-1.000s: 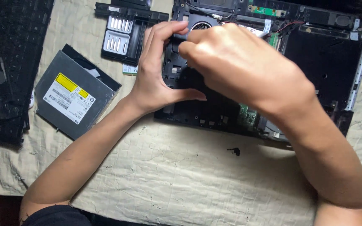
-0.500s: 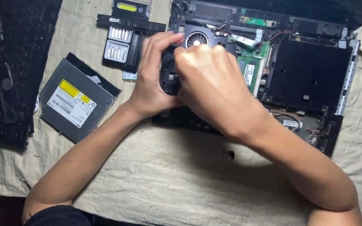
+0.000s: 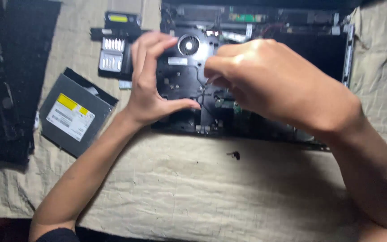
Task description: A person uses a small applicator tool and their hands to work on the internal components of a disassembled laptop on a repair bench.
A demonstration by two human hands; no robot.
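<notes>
In the left of the frame lay a grey optical drive (image 3: 75,117), square and flat, with a white label bearing a yellow band across its top. Above it, near the upper middle, sat a black battery pack (image 3: 115,47) with a small yellow sticker and two pale rectangular labels. A black keyboard panel (image 3: 10,80) filled the far left edge.

The opened laptop base (image 3: 256,67) stretched across the upper centre and right, its round cooling fan (image 3: 189,45) showing pale at the hub. The left hand (image 3: 151,85) curved wide around the black fan-side section, thumb beneath and fingers above. The right hand (image 3: 269,85) was bunched narrow over the board; whether it pinched anything could not be told.

A small black screw (image 3: 234,155) lay on the creased beige cloth (image 3: 193,197) that covered the surface.
</notes>
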